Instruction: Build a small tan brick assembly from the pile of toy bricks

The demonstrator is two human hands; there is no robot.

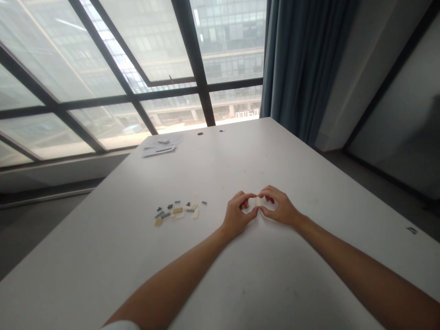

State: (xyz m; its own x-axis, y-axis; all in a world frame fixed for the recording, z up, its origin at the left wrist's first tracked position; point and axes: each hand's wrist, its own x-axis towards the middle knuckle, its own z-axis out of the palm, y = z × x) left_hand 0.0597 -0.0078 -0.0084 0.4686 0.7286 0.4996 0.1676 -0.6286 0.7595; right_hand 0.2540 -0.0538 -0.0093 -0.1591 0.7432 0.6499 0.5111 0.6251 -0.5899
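Note:
My left hand [238,213] and my right hand [282,208] meet above the white table [220,266]. Between their fingertips is a small off-white building brick piece [257,201], pinched from both sides. Its details are too small to make out. Something small and yellowish shows by the curled fingers of my left hand. To the left lies a loose group of toy bricks: a tan brick [178,210], a tan plate [158,222], a white piece [195,213], a grey bar [165,215] and several small dark pieces.
Papers [160,149] lie at the table's far left corner. Two small dark round items, one a disc [200,134], sit near the far edge. A dark flat object [411,230] is at the right edge. Windows and a blue curtain [305,64] stand beyond.

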